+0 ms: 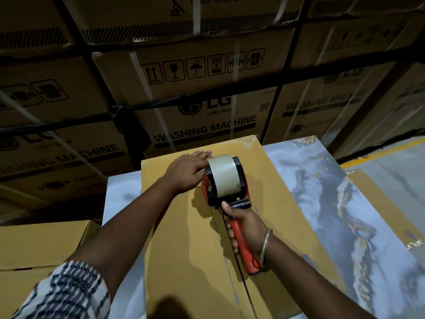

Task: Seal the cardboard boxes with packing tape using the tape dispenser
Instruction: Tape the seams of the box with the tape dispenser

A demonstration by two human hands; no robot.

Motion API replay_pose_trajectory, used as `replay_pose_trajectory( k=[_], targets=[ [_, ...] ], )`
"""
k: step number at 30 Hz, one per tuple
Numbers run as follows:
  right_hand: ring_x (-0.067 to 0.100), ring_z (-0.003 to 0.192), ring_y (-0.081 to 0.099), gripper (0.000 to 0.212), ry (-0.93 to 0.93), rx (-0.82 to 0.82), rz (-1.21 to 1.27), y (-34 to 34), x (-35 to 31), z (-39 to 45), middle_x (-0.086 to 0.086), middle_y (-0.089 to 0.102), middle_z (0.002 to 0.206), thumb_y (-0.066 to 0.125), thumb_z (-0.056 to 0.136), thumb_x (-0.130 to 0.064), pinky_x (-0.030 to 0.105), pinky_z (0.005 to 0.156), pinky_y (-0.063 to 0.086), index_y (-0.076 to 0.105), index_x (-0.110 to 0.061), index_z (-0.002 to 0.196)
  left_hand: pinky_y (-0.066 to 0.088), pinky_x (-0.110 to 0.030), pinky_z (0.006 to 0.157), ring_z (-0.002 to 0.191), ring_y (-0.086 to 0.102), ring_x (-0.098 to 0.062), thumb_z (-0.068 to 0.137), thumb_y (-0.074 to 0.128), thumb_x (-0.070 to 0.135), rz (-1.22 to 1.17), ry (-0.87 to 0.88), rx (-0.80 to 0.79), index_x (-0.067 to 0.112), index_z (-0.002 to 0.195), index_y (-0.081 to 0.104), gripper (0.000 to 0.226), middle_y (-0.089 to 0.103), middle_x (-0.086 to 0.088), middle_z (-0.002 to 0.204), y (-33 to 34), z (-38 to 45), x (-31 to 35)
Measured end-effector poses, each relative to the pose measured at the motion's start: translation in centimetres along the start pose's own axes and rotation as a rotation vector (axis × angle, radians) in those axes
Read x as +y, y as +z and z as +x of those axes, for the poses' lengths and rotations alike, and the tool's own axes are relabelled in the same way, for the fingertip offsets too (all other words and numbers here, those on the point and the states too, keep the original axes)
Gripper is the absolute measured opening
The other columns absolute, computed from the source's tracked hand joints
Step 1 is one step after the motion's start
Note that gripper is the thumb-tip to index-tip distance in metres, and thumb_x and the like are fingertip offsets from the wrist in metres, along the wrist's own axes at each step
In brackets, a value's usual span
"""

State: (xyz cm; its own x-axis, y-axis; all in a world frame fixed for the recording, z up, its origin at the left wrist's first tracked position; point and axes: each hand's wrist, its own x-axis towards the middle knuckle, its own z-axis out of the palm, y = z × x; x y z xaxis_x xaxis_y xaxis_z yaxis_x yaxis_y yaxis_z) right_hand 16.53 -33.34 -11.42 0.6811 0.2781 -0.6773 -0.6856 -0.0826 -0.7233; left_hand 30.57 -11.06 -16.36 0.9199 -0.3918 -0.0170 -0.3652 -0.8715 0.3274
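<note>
Right hand [246, 229] wrapped round the red handle of the tape dispenser [224, 180], whose head sits on top of the cardboard box [184, 238], over its centre seam. Roll of packing tape [224, 173] upright in the dispenser, just ahead of that hand. Left hand [187, 171] flat, fingers straight, pressing the box top just left of the roll. Stacked washing-machine cartons [195, 100] beyond both hands
</note>
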Motion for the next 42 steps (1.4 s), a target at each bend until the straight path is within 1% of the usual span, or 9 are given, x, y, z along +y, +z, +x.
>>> replay_pose_trajectory(
  k=[4,11,18,24,27,30,33,37,42],
  targets=[
    [0.022,0.041,0.039,0.057,0.033,0.004,-0.008,-0.2,-1.3,1.1,0.005,0.045,0.054,0.070,0.080,-0.061,0.026,0.046,0.034,0.048,-0.014,0.056,0.012,-0.044,0.122,0.153,0.008,-0.009,0.103,0.024,0.060,0.135,-0.054,-0.054,0.038,0.158,0.017,0.060,0.013,0.018,0.164,-0.2,0.7,-0.5],
    [0.020,0.041,0.040,0.055,0.018,-0.005,-0.084,-0.2,-3.1,2.4,0.004,0.045,0.054,0.067,0.085,-0.059,0.026,0.046,0.035,0.047,-0.014,0.061,0.009,-0.048,0.122,0.153,0.004,-0.011,0.103,0.020,0.061,0.200,-0.126,-0.072,0.037,0.158,0.006,0.061,0.008,0.018,0.165,-0.8,2.0,-1.3],
    [0.020,0.041,0.040,0.054,0.063,-0.032,-0.059,-0.7,0.3,-1.5,0.005,0.045,0.055,0.068,0.083,-0.060,0.027,0.046,0.035,0.048,-0.014,0.062,0.010,-0.053,0.120,0.153,0.003,-0.009,0.103,0.016,0.062,0.216,-0.124,-0.084,0.048,0.156,0.007,0.055,0.002,0.023,0.164,-0.5,2.2,-1.9],
    [0.021,0.040,0.038,0.056,0.061,-0.038,-0.021,-0.8,3.4,-5.0,0.007,0.042,0.056,0.071,0.066,-0.062,0.026,0.045,0.034,0.046,-0.013,0.060,0.014,-0.056,0.119,0.154,0.005,-0.018,0.106,0.021,0.054,0.187,-0.220,-0.036,0.037,0.159,0.008,0.057,0.007,0.011,0.167,-0.1,1.6,0.1],
    [0.021,0.040,0.039,0.056,0.050,-0.035,-0.022,-0.8,3.2,-5.0,0.007,0.043,0.055,0.071,0.064,-0.064,0.025,0.045,0.035,0.047,-0.013,0.060,0.023,-0.054,0.119,0.153,0.013,-0.022,0.105,0.035,0.049,0.119,-0.110,0.039,0.027,0.159,0.013,0.062,0.019,0.001,0.166,0.9,-0.7,2.3],
    [0.021,0.040,0.039,0.056,0.055,-0.024,-0.037,-0.7,3.2,-4.9,0.006,0.043,0.054,0.071,0.062,-0.064,0.025,0.045,0.035,0.047,-0.013,0.059,0.012,-0.050,0.122,0.154,0.003,-0.013,0.102,0.026,0.064,0.150,-0.006,-0.088,0.037,0.159,0.007,0.066,0.003,0.012,0.167,1.9,-3.1,3.5],
    [0.021,0.040,0.039,0.056,0.071,-0.023,-0.040,-0.7,3.1,-4.8,0.006,0.044,0.054,0.070,0.067,-0.063,0.025,0.045,0.035,0.047,-0.014,0.058,0.007,-0.049,0.122,0.153,-0.001,-0.010,0.096,0.020,0.075,0.181,-0.030,-0.124,0.043,0.158,0.001,0.072,-0.004,0.018,0.165,1.6,-3.3,3.4],
    [0.020,0.041,0.038,0.054,0.090,-0.017,-0.049,-0.9,2.2,-3.9,0.005,0.043,0.055,0.066,0.084,-0.058,0.025,0.046,0.034,0.047,-0.014,0.059,0.006,-0.050,0.122,0.153,0.000,-0.009,0.097,0.023,0.073,0.220,-0.056,-0.127,0.046,0.156,-0.001,0.069,-0.005,0.020,0.165,1.5,-2.4,3.0],
    [0.020,0.040,0.038,0.054,0.089,-0.001,-0.075,-0.9,-0.2,-1.8,0.004,0.042,0.054,0.064,0.088,-0.057,0.024,0.046,0.032,0.046,-0.014,0.061,0.006,-0.054,0.121,0.154,0.001,-0.011,0.096,0.027,0.072,0.201,-0.119,-0.124,0.045,0.157,0.006,0.071,-0.002,0.020,0.165,0.9,-0.2,1.7]
  ],
)
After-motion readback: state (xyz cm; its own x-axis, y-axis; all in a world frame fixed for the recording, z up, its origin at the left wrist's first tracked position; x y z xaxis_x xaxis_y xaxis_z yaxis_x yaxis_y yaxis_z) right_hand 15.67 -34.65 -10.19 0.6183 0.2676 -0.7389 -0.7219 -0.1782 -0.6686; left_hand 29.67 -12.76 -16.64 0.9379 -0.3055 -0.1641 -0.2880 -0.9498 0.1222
